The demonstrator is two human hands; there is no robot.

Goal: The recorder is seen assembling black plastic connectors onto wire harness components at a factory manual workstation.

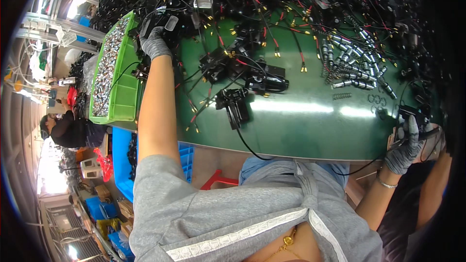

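My left hand [155,43], in a grey glove, reaches to the far left of the green table [291,131]. Its fingers are bent around a black part [167,22] at the edge of a heap, and the fingertips are partly hidden. At the right edge my gloved right hand [407,146] is closed on a black part with a cable [411,112], thumb and forefinger pointing up along it. In the middle lie several black assemblies, among them a black clamp-like assembly [234,106] whose cable hangs over the near edge.
A green bin [127,102] of small metal pieces stands at the left. Black parts with red and black wires [301,58] heap up at the back. Metal cylinders [354,75] and springs [341,96] lie at right. Another person's arm [432,194] is close to my right hand. A blue crate [124,165] sits below.
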